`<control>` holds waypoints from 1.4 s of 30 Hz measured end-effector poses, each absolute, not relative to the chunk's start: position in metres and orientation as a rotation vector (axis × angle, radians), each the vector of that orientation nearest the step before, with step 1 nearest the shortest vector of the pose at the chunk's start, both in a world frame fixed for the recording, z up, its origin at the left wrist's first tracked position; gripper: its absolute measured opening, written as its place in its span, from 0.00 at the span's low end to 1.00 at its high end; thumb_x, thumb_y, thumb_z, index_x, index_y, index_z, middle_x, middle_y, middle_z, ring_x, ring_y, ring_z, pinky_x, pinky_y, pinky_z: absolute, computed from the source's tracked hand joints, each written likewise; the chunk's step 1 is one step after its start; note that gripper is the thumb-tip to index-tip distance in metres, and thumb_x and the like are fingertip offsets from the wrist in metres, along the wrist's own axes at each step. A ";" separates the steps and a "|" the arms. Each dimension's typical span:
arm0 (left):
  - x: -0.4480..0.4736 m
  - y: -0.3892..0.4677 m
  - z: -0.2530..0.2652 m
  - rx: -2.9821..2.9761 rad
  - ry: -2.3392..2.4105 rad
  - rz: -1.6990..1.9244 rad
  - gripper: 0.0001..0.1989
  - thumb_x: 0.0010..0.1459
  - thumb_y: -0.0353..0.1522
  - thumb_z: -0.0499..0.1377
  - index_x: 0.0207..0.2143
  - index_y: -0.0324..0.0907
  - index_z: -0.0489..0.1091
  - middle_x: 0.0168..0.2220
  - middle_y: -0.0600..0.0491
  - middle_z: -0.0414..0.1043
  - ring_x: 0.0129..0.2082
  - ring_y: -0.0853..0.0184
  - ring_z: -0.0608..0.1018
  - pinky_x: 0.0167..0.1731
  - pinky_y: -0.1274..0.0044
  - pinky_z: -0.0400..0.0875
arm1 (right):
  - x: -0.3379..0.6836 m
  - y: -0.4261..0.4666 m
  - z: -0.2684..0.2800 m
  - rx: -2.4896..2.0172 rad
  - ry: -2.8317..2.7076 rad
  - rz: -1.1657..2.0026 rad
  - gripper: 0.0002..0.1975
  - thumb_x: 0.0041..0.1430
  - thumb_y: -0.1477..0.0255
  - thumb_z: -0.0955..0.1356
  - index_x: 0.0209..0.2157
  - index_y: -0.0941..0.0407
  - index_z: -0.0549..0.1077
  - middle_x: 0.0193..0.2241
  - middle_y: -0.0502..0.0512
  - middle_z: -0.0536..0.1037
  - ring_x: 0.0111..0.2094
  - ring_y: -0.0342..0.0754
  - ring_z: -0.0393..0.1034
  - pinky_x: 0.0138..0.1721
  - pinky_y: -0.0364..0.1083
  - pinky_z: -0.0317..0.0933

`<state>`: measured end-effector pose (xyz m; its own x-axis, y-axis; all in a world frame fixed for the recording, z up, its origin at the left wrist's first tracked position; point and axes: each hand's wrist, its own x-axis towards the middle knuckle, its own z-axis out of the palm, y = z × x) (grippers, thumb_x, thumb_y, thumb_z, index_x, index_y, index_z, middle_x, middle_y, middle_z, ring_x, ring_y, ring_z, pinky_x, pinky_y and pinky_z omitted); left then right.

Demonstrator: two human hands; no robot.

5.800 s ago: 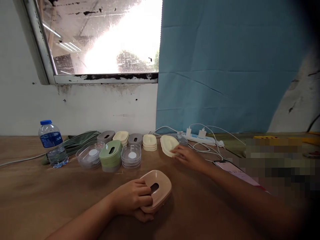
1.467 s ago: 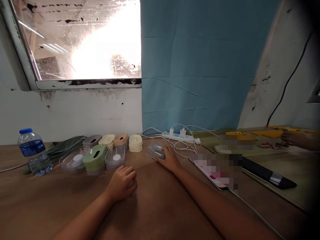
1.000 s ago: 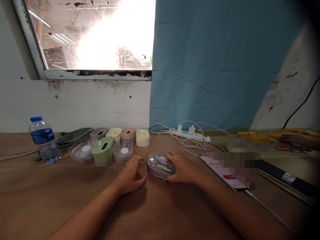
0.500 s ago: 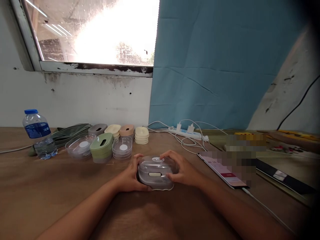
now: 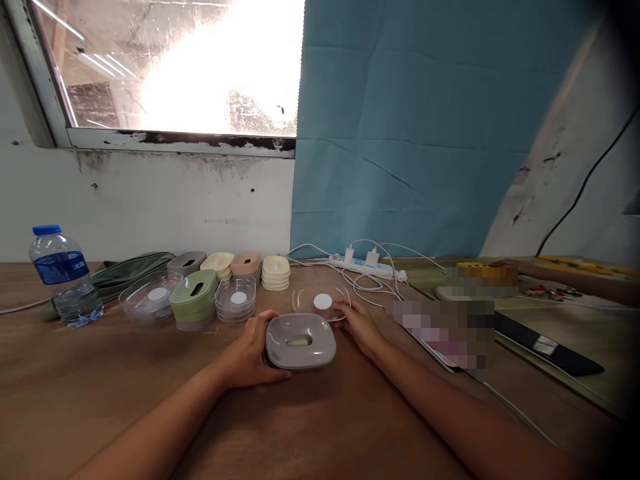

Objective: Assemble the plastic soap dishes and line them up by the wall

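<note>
My left hand (image 5: 254,355) grips the left side of a grey oval box (image 5: 300,357) whose lid has a slot in the middle, with something pale showing through. Just behind and to the right of the box is a clear plastic cover (image 5: 311,297) with a round white sticker. Its right edge is pinched between the thumb and fingers of my right hand (image 5: 361,327). The box sits low over the table in front of me; whether it touches the wood I cannot tell.
Behind to the left stand a green slotted box (image 5: 196,300), clear trays (image 5: 236,300), cream stacked pieces (image 5: 275,272) and a water bottle (image 5: 65,277). A power strip (image 5: 367,268) with white cables lies at the back. Right are a partly blurred phone (image 5: 435,340) and another person's arm (image 5: 565,279).
The clear cover has come off the grey box and moved behind it in my right hand. My left hand still holds the box. The view has shifted slightly to the right.
</note>
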<state>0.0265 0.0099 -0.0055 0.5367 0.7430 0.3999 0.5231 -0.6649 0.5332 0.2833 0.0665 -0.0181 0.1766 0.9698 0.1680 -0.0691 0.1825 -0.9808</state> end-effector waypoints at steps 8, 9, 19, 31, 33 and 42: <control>0.026 0.010 -0.004 2.497 1.011 0.860 0.38 0.42 0.42 0.63 0.52 0.42 0.49 0.53 0.43 0.54 0.53 0.56 0.60 0.52 0.65 0.57 | 0.293 0.073 -0.020 -1.081 -0.904 1.062 0.03 0.43 0.70 0.65 0.21 0.54 0.65 0.19 0.49 0.71 0.19 0.43 0.66 0.18 0.42 0.64; 0.026 0.010 -0.003 2.493 1.023 0.839 0.38 0.42 0.42 0.62 0.52 0.42 0.49 0.53 0.44 0.54 0.53 0.56 0.60 0.52 0.65 0.57 | 0.293 0.074 -0.019 -1.083 -0.889 1.071 0.03 0.43 0.71 0.65 0.21 0.54 0.64 0.18 0.49 0.71 0.18 0.43 0.66 0.18 0.42 0.63; 0.027 0.008 0.000 2.540 1.062 0.843 0.29 0.54 0.43 0.53 0.54 0.42 0.47 0.55 0.43 0.51 0.56 0.57 0.56 0.54 0.65 0.54 | 0.280 0.059 -0.002 -1.043 -0.928 1.143 0.06 0.44 0.69 0.66 0.25 0.55 0.65 0.21 0.50 0.74 0.15 0.40 0.61 0.12 0.39 0.53; 0.033 -0.005 0.014 3.131 0.765 0.657 0.19 0.63 0.27 0.41 0.53 0.50 0.58 0.45 0.53 0.70 0.48 0.67 0.69 0.51 0.70 0.49 | 0.259 0.037 0.015 -0.989 -1.130 1.188 0.15 0.39 0.62 0.71 0.26 0.58 0.67 0.25 0.50 0.72 0.14 0.39 0.61 0.11 0.39 0.50; 0.032 -0.005 0.013 3.146 0.868 0.680 0.19 0.63 0.27 0.39 0.53 0.49 0.58 0.43 0.53 0.71 0.46 0.67 0.70 0.48 0.72 0.51 | 0.261 0.039 0.014 -0.990 -1.111 1.146 0.17 0.41 0.58 0.68 0.28 0.57 0.68 0.26 0.51 0.72 0.15 0.39 0.62 0.12 0.39 0.52; -0.001 0.027 0.009 2.886 1.793 1.171 0.18 0.62 0.26 0.42 0.52 0.47 0.58 0.44 0.49 0.69 0.45 0.63 0.69 0.43 0.71 0.52 | 0.270 0.046 0.010 -1.041 -1.225 0.902 0.16 0.45 0.56 0.65 0.22 0.56 0.64 0.17 0.48 0.68 0.13 0.39 0.57 0.13 0.40 0.47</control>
<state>-0.0009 0.0265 0.0091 0.3254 0.6190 0.7148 0.9034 -0.4267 -0.0417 0.2701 0.0455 0.0098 0.1356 0.9476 0.2893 0.0050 0.2913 -0.9566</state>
